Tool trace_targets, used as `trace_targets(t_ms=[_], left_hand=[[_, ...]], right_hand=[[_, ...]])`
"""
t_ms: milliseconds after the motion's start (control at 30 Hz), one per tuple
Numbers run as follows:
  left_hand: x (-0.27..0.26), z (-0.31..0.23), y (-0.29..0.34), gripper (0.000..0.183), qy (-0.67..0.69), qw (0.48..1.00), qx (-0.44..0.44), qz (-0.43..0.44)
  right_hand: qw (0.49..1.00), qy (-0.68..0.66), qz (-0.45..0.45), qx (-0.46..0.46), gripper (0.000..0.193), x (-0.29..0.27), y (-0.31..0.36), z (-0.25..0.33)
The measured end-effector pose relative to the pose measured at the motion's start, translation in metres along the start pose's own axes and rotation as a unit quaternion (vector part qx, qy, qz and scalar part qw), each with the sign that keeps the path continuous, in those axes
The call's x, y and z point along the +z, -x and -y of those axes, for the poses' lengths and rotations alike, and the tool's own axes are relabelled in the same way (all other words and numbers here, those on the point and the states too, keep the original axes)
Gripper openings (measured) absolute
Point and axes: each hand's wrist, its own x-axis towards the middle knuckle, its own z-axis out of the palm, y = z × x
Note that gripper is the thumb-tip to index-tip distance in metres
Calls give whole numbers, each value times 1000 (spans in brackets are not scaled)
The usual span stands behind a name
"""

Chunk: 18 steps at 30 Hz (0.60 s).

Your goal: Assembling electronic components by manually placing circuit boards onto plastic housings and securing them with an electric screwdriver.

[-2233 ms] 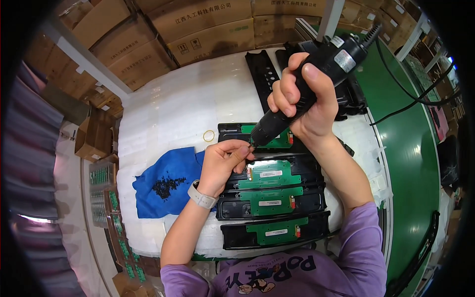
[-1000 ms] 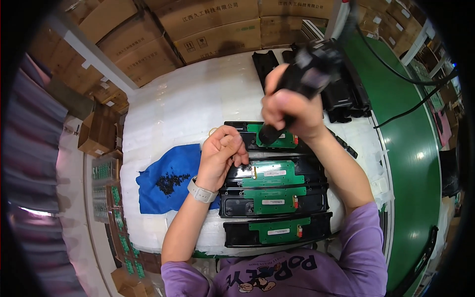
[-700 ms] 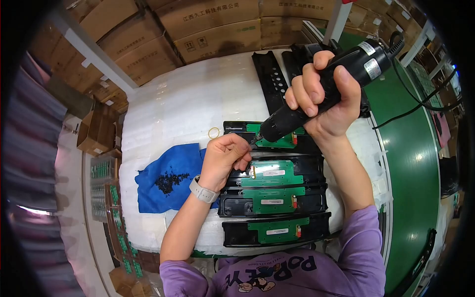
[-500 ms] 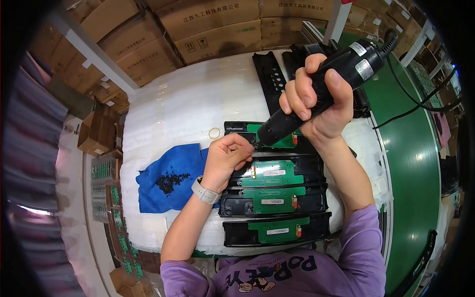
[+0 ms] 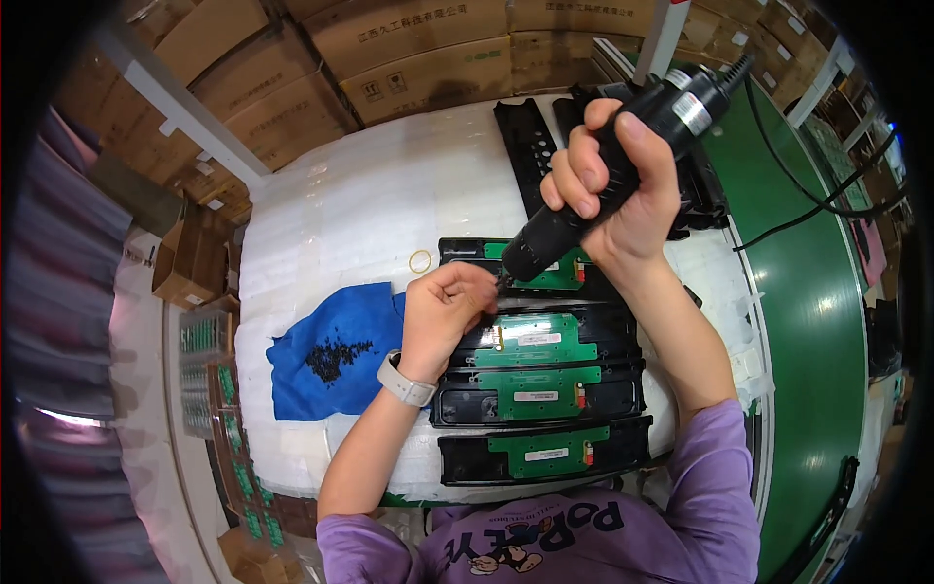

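My right hand (image 5: 637,200) is wrapped round a black corded electric screwdriver (image 5: 547,236), held at a slant with its tip down to the left. That tip meets the left part of the farthest black plastic panel (image 5: 455,249), which carries a green circuit board (image 5: 533,282). My left hand (image 5: 440,316) is right beside the tip, thumb and fingers pinched together; whatever is between them is hidden. Nearer to me lie several more black panels, each with a green circuit board (image 5: 550,336). Many small black screws (image 5: 336,360) are heaped on a blue cloth (image 5: 292,389) to the left.
A yellow ring (image 5: 420,261) lies on the white padded table cover (image 5: 389,185). More black plastic parts (image 5: 525,146) sit at the back, below stacked cardboard boxes (image 5: 418,58). The screwdriver's cable (image 5: 778,165) hangs over a green surface (image 5: 808,331) on the right.
My right hand and the screwdriver's rear end have shifted slightly left and down. The tip stays at nearly the same spot, and my left hand has barely moved.
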Motion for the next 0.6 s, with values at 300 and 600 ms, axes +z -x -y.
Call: trace_targets(t_ms=[300, 600], left_hand=[[-14, 4, -13, 16, 186, 976, 3, -117], [-12, 3, -14, 20, 167, 983, 5, -78]], right_hand=[[949, 306, 73, -4, 16, -28, -21, -15], [945, 318, 74, -10, 17, -27, -25, -20]])
